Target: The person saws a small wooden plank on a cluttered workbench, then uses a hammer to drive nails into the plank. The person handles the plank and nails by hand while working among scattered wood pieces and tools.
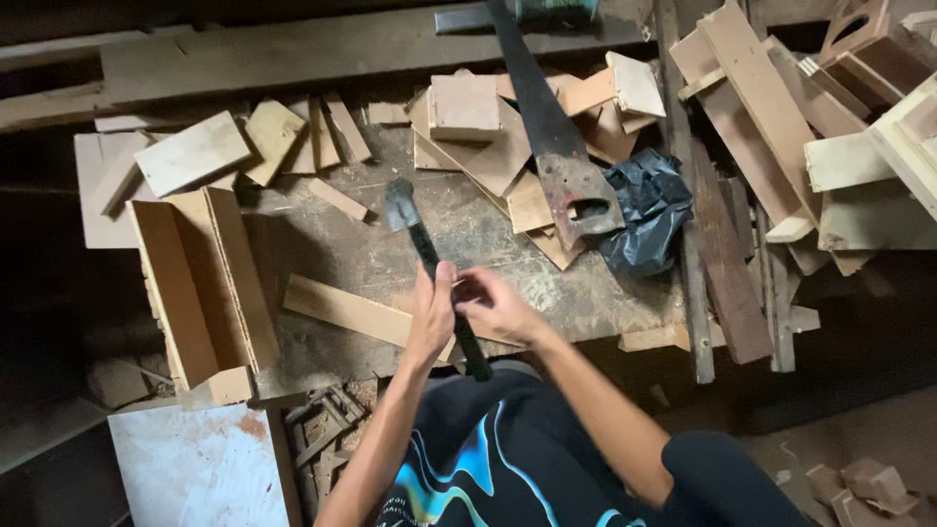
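A hammer [402,207] with a dark metal head and a black handle slants over the workbench [468,234], its head pointing away from me. My left hand [431,314] is closed around the middle of the handle. My right hand [496,304] sits just to the right of it, fingers curled against the handle and the left hand; whether it pinches something small I cannot tell. A long flat wooden strip [342,308] lies on the bench under and left of both hands.
A rusty hand saw [558,146] lies diagonally over a pile of wood offcuts [468,112]. A crumpled black plastic bag [646,210] sits beside it. An open wooden box [200,283] stands at left, planks and scrap [771,127] at right, a white board [195,468] below left.
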